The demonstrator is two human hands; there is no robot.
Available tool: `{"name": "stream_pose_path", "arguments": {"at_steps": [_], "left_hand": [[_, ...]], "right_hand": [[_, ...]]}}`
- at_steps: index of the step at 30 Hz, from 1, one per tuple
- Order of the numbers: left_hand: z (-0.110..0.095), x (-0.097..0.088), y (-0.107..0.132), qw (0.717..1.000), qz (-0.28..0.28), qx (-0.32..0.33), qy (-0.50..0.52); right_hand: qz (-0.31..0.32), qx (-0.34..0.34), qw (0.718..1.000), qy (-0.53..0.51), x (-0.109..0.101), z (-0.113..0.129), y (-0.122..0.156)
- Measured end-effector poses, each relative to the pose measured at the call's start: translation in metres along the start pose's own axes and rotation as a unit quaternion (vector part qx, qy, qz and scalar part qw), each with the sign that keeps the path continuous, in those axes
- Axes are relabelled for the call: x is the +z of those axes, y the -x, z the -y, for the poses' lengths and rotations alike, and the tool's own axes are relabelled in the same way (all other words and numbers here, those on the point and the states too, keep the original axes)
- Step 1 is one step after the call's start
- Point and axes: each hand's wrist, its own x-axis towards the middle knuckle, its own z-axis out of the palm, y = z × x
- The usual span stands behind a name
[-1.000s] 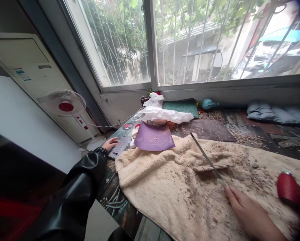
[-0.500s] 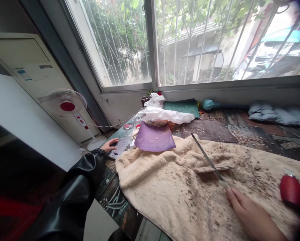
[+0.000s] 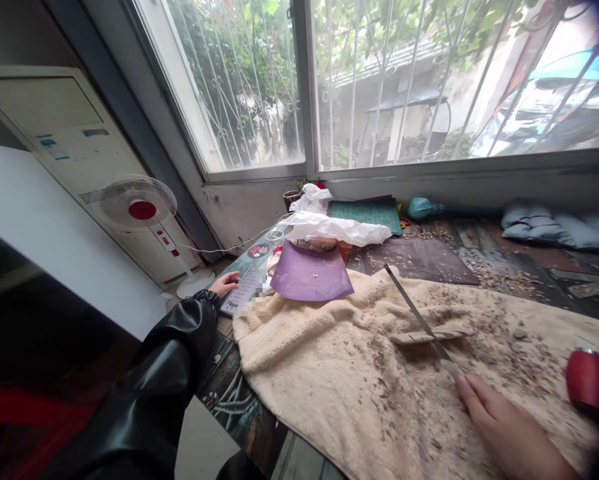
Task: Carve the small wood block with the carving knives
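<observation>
My left hand [image 3: 224, 285], in a black sleeve, lies over the edge of a lit phone [image 3: 245, 293] at the table's left side. Its fingers are stretched out and hold nothing. My right hand [image 3: 502, 420] is closed round the pale end of a long, slim, dark metal file [image 3: 412, 305]. The file slants up and to the left, crossing over a thin whittled piece of wood [image 3: 404, 339] on a beige towel [image 3: 319, 387]. I cannot tell whether file and wood touch. Wood crumbs are scattered over the towel.
A tool with a red handle [image 3: 588, 379] lies at the right. Purple sandpaper [image 3: 309, 275] rests on the towel's far left, before a white plastic bag [image 3: 339, 229]. Behind are a green mat [image 3: 367, 217] and a brown board [image 3: 419, 260]. A fan [image 3: 142, 210] stands left.
The view has turned very slightly, so things sit a little further right. The phone screen's content looks different. Both hands keep nearly the same place and hold.
</observation>
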Motion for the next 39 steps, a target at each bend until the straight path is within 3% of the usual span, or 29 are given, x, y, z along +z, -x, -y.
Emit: {"name": "stream_pose_path", "arguments": {"at_steps": [17,23,39], "left_hand": [[-0.013,-0.004,0.013,0.998,0.051,0.008,0.018],[-0.011,-0.004,0.013,0.999,0.049,0.008,0.003],[-0.015,-0.002,0.013,0.999,0.037,0.009,-0.006]], "right_hand": [[0.008,0.001,1.0,-0.001,-0.001,0.0,0.001],[-0.022,-0.017,1.0,-0.001,0.0,0.0,0.001],[-0.002,-0.013,1.0,-0.004,-0.002,0.003,0.001]]}}
